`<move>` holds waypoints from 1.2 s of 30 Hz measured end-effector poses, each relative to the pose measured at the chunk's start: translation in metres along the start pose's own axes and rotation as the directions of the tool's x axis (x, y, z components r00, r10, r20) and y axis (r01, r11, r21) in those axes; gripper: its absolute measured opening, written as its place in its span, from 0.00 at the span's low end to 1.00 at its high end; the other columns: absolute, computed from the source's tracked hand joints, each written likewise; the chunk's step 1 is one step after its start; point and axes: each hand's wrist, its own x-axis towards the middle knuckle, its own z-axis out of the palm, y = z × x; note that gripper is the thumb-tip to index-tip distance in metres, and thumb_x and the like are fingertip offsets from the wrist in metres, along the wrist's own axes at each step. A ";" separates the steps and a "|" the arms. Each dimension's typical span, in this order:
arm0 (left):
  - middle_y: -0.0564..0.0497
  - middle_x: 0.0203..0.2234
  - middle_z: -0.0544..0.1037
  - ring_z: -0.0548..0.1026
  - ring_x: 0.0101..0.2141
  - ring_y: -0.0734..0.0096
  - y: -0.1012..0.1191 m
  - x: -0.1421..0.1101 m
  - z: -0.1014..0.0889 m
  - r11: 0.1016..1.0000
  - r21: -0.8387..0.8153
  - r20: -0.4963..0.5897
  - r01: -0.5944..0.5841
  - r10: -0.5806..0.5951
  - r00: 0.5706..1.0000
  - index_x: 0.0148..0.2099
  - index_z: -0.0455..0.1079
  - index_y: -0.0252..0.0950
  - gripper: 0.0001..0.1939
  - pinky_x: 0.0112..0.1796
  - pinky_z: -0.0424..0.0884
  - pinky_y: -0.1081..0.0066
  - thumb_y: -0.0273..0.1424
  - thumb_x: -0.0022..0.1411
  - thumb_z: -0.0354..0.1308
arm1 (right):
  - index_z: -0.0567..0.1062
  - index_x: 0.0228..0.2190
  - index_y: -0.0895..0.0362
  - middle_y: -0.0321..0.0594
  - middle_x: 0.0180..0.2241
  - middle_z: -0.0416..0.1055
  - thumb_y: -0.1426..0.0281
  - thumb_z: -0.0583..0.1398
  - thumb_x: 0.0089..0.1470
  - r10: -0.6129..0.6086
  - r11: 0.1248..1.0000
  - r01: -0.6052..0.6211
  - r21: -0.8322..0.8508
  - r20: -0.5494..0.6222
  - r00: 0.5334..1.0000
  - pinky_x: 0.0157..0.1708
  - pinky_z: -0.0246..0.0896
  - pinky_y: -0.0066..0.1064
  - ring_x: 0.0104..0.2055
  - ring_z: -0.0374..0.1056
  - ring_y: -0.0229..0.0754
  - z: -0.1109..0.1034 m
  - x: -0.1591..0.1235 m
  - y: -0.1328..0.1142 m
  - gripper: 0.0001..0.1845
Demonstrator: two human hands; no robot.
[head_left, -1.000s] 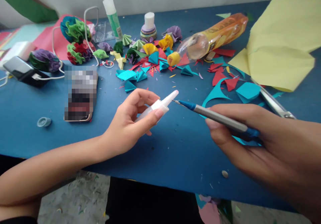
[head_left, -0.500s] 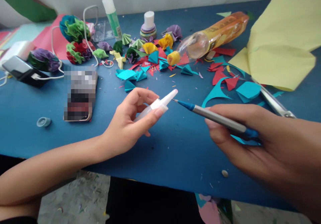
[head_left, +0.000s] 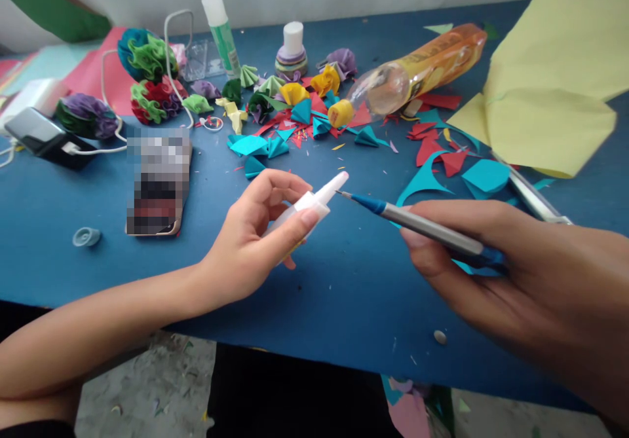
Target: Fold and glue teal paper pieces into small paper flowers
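Note:
Above the blue table, my left hand [head_left: 258,235] is closed around a small white tube-like bottle [head_left: 319,203] with a tapered nozzle, its tip pinkish and pointing up to the right. My fingers hide most of the bottle's body. My right hand [head_left: 481,274] grips a grey and blue mechanical pencil [head_left: 425,225]. The pencil's fine point is at the side of the nozzle, just below its tip; whether they touch I cannot tell. Blue paper pieces [head_left: 260,146] lie beyond my left hand.
A phone [head_left: 160,186] and a small grey cap [head_left: 86,236] lie on the left. Farther back are ruffled paper flowers [head_left: 147,55], a glue stick [head_left: 221,32], a white-capped bottle [head_left: 292,48] and a plastic bottle [head_left: 407,78] on its side. Yellow paper [head_left: 555,84] covers the right.
The pencil's point has shifted slightly left and up along the nozzle's side. Both hands keep their hold and nearly the same place.

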 end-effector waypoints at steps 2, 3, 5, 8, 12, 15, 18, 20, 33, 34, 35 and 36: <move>0.55 0.30 0.71 0.72 0.26 0.78 0.000 0.000 0.000 1.000 -0.004 0.004 0.007 -0.007 1.000 0.41 0.64 0.40 0.10 0.18 0.71 0.84 0.36 0.60 0.61 | 0.70 0.38 0.49 0.26 0.27 0.78 0.69 0.51 0.63 -0.009 1.000 0.009 0.007 0.016 1.000 0.14 0.43 0.33 0.25 0.73 0.32 0.000 0.000 -0.001 0.08; 0.55 0.30 0.71 0.72 0.26 0.78 0.000 0.000 0.000 1.000 -0.008 0.009 0.008 -0.008 1.000 0.41 0.64 0.40 0.10 0.18 0.71 0.84 0.36 0.60 0.61 | 0.70 0.39 0.49 0.26 0.27 0.78 0.69 0.51 0.63 -0.016 1.000 0.016 0.005 0.014 1.000 0.14 0.44 0.33 0.26 0.73 0.32 0.000 0.000 -0.002 0.08; 0.55 0.30 0.71 0.72 0.26 0.78 0.000 0.000 0.000 1.000 -0.019 0.018 0.009 -0.008 1.000 0.41 0.64 0.40 0.11 0.18 0.71 0.84 0.37 0.60 0.61 | 0.69 0.39 0.50 0.26 0.28 0.78 0.70 0.52 0.63 -0.013 1.000 0.013 -0.019 0.005 1.000 0.15 0.46 0.32 0.26 0.73 0.31 -0.001 -0.001 -0.003 0.06; 0.56 0.29 0.70 0.71 0.25 0.78 0.000 0.000 0.000 0.999 -0.037 0.025 0.011 -0.010 1.000 0.41 0.64 0.40 0.11 0.18 0.71 0.83 0.36 0.60 0.61 | 0.68 0.39 0.51 0.25 0.28 0.78 0.71 0.54 0.62 0.007 0.999 -0.008 -0.046 -0.017 1.000 0.16 0.47 0.31 0.26 0.72 0.30 -0.001 -0.001 -0.003 0.05; 0.56 0.29 0.70 0.72 0.25 0.78 0.001 0.001 0.000 0.998 -0.058 0.024 0.013 -0.012 1.000 0.41 0.63 0.40 0.10 0.17 0.71 0.83 0.36 0.60 0.60 | 0.70 0.38 0.51 0.26 0.28 0.78 0.70 0.52 0.62 -0.023 1.000 0.022 -0.019 -0.020 1.000 0.16 0.46 0.31 0.25 0.72 0.32 0.001 0.001 -0.001 0.07; 0.56 0.29 0.70 0.72 0.25 0.78 0.001 0.001 0.000 0.997 -0.067 0.026 0.027 -0.025 0.999 0.41 0.63 0.40 0.11 0.17 0.71 0.83 0.36 0.60 0.61 | 0.73 0.38 0.49 0.28 0.27 0.78 0.69 0.49 0.63 0.006 1.000 -0.006 -0.023 0.005 1.000 0.16 0.49 0.31 0.23 0.71 0.34 0.002 0.002 0.000 0.13; 0.57 0.29 0.71 0.73 0.24 0.78 0.002 0.001 0.000 0.996 -0.083 0.029 0.044 -0.042 0.999 0.41 0.63 0.40 0.11 0.17 0.71 0.83 0.36 0.60 0.61 | 0.75 0.36 0.49 0.29 0.26 0.77 0.68 0.50 0.62 0.031 0.999 -0.030 -0.043 0.009 0.999 0.16 0.49 0.31 0.21 0.69 0.35 0.001 0.002 -0.001 0.13; 0.56 0.29 0.72 0.73 0.24 0.78 0.002 0.000 0.000 0.994 -0.094 0.026 0.047 -0.045 0.999 0.41 0.62 0.39 0.12 0.16 0.71 0.82 0.37 0.60 0.61 | 0.74 0.36 0.49 0.28 0.27 0.77 0.69 0.51 0.62 0.039 0.998 -0.040 -0.038 -0.003 0.999 0.16 0.48 0.31 0.21 0.69 0.34 0.000 0.003 -0.001 0.12; 0.56 0.29 0.71 0.73 0.23 0.78 0.005 0.002 -0.001 0.990 -0.136 0.021 0.045 -0.042 0.999 0.40 0.62 0.38 0.12 0.16 0.72 0.82 0.36 0.59 0.61 | 0.69 0.39 0.52 0.29 0.31 0.79 0.71 0.53 0.62 -0.100 0.995 0.099 -0.019 -0.051 0.994 0.15 0.51 0.27 0.22 0.70 0.31 0.007 0.000 0.005 0.06; 0.56 0.29 0.71 0.73 0.23 0.78 0.005 0.001 -0.001 0.989 -0.141 0.027 0.044 -0.041 0.999 0.40 0.62 0.38 0.12 0.16 0.72 0.82 0.36 0.59 0.61 | 0.70 0.39 0.53 0.29 0.30 0.79 0.71 0.53 0.62 -0.082 0.996 0.081 -0.024 -0.054 0.995 0.15 0.51 0.27 0.22 0.71 0.31 0.006 0.001 0.005 0.06; 0.56 0.29 0.71 0.73 0.23 0.78 0.005 0.001 -0.001 0.988 -0.148 0.033 0.043 -0.039 0.999 0.40 0.62 0.38 0.12 0.16 0.72 0.82 0.36 0.60 0.61 | 0.70 0.38 0.53 0.29 0.30 0.79 0.71 0.53 0.62 -0.062 0.998 0.060 -0.024 -0.055 0.997 0.15 0.50 0.28 0.22 0.71 0.31 0.005 0.002 0.004 0.06; 0.56 0.29 0.71 0.73 0.24 0.78 0.005 0.001 -0.001 0.987 -0.155 0.039 0.041 -0.036 0.999 0.40 0.62 0.38 0.11 0.16 0.72 0.82 0.35 0.60 0.61 | 0.70 0.38 0.52 0.28 0.30 0.79 0.71 0.53 0.62 -0.044 0.999 0.043 -0.018 -0.061 0.997 0.15 0.50 0.28 0.23 0.71 0.32 0.005 0.004 0.002 0.06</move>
